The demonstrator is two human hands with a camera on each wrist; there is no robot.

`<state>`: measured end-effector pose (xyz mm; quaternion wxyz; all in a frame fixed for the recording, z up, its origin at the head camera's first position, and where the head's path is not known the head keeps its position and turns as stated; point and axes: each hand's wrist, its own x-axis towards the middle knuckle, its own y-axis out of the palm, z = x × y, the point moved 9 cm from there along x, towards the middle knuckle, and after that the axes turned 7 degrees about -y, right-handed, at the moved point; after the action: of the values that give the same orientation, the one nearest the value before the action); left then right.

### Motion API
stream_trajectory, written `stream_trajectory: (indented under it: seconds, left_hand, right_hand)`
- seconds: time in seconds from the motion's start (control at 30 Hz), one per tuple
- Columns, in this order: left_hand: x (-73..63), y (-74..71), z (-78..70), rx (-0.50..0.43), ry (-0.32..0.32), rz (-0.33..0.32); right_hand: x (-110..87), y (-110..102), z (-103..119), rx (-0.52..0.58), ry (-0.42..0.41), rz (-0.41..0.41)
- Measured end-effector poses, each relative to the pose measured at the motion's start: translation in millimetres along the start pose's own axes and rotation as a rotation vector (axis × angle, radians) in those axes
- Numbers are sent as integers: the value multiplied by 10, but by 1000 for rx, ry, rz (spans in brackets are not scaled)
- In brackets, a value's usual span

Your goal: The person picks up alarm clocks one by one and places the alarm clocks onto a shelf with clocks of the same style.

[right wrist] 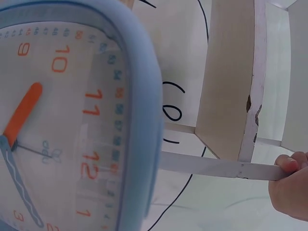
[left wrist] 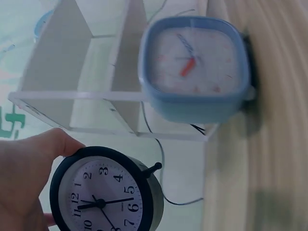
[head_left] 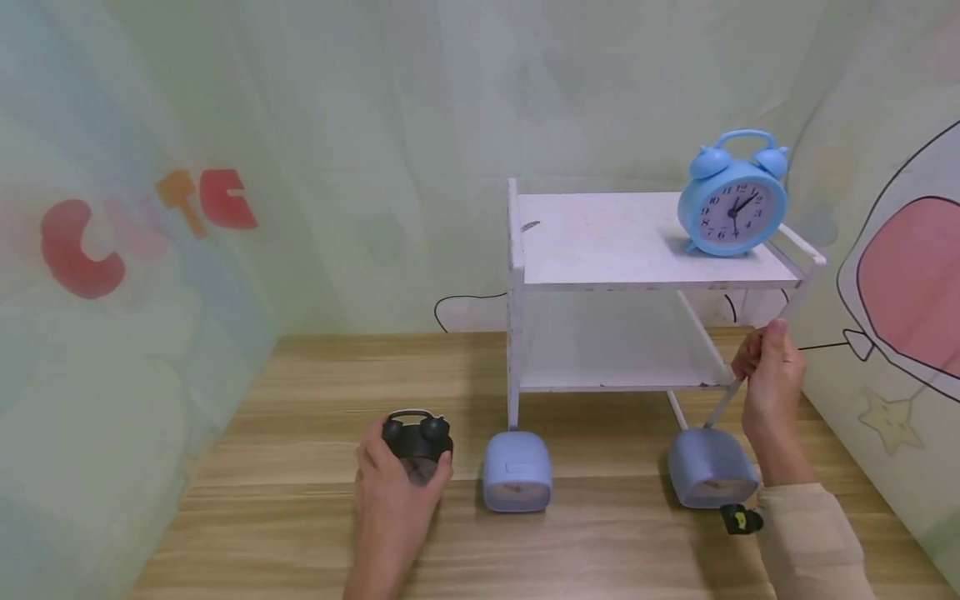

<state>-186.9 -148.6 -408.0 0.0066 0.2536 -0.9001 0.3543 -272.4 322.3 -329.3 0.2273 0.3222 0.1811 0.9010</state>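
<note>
My left hand point(head_left: 397, 492) holds a black twin-bell alarm clock point(head_left: 417, 437), thumb and fingers around its sides, left of the shelf. In the left wrist view the white face of this clock point(left wrist: 108, 192) and one short leg show. My right hand point(head_left: 776, 379) grips the front right post of a white two-tier shelf point(head_left: 600, 237), between its two boards. Two blue rounded-square clocks point(head_left: 517, 467) stand by the shelf's front legs, the right one point(head_left: 708, 462) below my right hand. On the top board, at the right, stands a light blue twin-bell alarm clock point(head_left: 733, 204).
The wood-grain table point(head_left: 300, 517) runs back to a pale printed curtain point(head_left: 390, 167) with coloured letters at the left. A balloon drawing point(head_left: 911, 275) decorates the right side. A small black object point(head_left: 741, 519) sits beside the right sleeve.
</note>
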Motion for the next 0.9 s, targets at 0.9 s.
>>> stream_trajectory:
  seconds: [0.9]
  left_hand:
    - [-299, -372, -1531, 9, 372, 51]
  right_hand:
    - [-12, -40, 8, -179, 49, -48]
